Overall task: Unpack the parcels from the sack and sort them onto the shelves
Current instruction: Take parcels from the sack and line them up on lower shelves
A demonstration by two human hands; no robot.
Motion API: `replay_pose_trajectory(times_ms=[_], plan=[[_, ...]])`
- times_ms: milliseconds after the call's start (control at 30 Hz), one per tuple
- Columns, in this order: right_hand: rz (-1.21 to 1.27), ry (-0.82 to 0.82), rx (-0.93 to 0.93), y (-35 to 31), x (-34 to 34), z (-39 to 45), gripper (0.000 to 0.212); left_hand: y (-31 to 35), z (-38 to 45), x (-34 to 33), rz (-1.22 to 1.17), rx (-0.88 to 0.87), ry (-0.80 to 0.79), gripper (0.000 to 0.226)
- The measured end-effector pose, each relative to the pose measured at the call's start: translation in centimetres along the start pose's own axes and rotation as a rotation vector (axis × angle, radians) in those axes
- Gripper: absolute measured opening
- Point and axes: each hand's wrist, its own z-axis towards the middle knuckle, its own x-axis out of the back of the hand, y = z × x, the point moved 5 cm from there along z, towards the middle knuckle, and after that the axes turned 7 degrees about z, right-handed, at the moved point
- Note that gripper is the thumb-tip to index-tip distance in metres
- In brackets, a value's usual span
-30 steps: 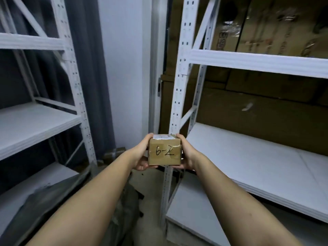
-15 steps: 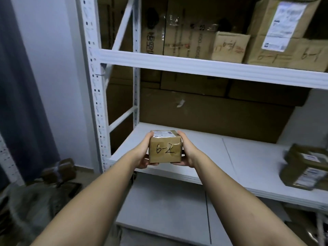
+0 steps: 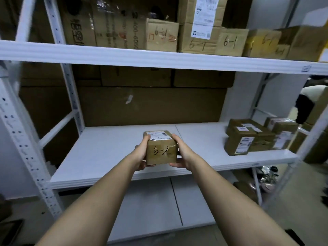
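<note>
Parcel: small brown box (image 3: 161, 151) with "6-2" handwritten on its near face and a white shipping label on top; it is held in the air between both hands, above the front part of the middle shelf, roughly at its centre, not resting on the board
Left hand: (image 3: 142, 157) pressed against the box's left side, thumb up along the near left edge, fingers curled underneath and round the far side so that only the tips show below the box
Right hand: (image 3: 181, 153) against the box's right side, thumb lying along the upper right edge, fingers wrapped under the bottom; one fingertip shows below the box's lower right corner
Arms: both bare forearms reach forward from the bottom of the view and meet at the box
Middle shelf: white board (image 3: 106, 153) of a white metal rack, bare on its left and centre
Other parcels: a cluster of brown labelled boxes (image 3: 248, 137) lies on the right end of the middle shelf, well apart from the held box
Top shelf: white beam (image 3: 159, 58) carrying a row of cardboard boxes; several are marked "6-1" (image 3: 230, 41), one with its writing upside down
Behind the rack: large flat cardboard cartons (image 3: 150, 105) stand against the back
Bottom shelf: white board (image 3: 156, 210) below the arms
Upright: perforated white post (image 3: 23, 151) at the left; blurred
</note>
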Motion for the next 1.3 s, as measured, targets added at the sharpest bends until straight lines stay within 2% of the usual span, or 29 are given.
replay_pose_trajectory(times_ms=[300, 567, 800, 933, 1100, 1200, 1300], plan=[[0.071, 0.18, 0.0, 0.3, 10.3, 1.0, 0.047, 2.3, 3.4, -10.0, 0.103, 0.003, -0.113, 0.073], [0.091, 0.176, -0.019, 0.7, 21.9, 4.8, 0.051, 3.4, 7.8, -21.7, 0.069, -0.009, -0.167, 0.057], [0.119, 0.139, -0.082, 1.2, 31.3, 9.4, 0.046, 4.3, 11.0, -31.4, -0.04, 0.024, -0.109, 0.048], [0.134, 0.095, -0.106, 2.0, 34.3, 11.5, 0.033, 4.1, 12.4, -34.4, -0.084, 0.081, -0.065, 0.049], [0.147, 0.129, -0.167, 3.7, 36.6, 14.3, 0.043, 3.5, 14.4, -36.5, -0.118, 0.11, -0.025, 0.04], [0.154, 0.149, -0.185, 4.4, 36.9, 15.2, 0.038, 3.0, 15.5, -37.3, -0.095, 0.114, -0.038, 0.03], [0.116, 0.166, -0.214, 5.2, 37.1, 16.0, 0.043, 2.5, 16.2, -37.4, -0.039, 0.122, -0.052, 0.036]])
